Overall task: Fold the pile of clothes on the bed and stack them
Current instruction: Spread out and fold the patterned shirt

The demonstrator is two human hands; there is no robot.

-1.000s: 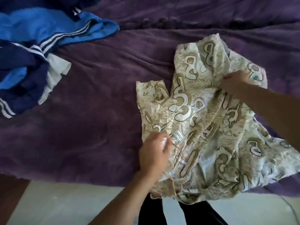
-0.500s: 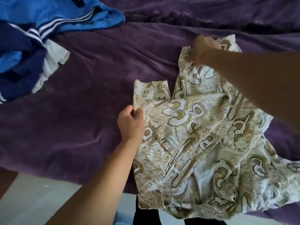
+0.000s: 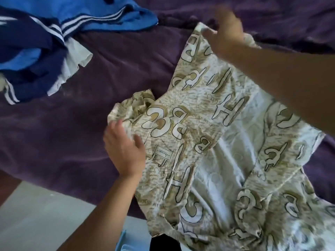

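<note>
A cream shirt (image 3: 208, 142) printed with big tan and white letters lies spread and creased on the purple bedspread (image 3: 72, 133), its lower part hanging over the bed's near edge. My left hand (image 3: 125, 145) rests flat on the bunched left sleeve, fingers spread. At the shirt's far top edge is my right hand (image 3: 224, 31), blurred, with fingers stretched out and the thumb on the fabric's corner. The pile of blue and navy clothes (image 3: 45, 42) with white stripes sits at the upper left.
A white garment (image 3: 72, 64) pokes out from under the blue pile. Pale floor (image 3: 36, 214) shows below the bed's edge at the lower left. A light blue object (image 3: 125, 245) is at the bottom edge.
My left hand let go of the sleeve's edge and now lies flat on the sleeve. The right hand opened at the shirt's top edge, and the shirt's upper part lies flatter and wider.
</note>
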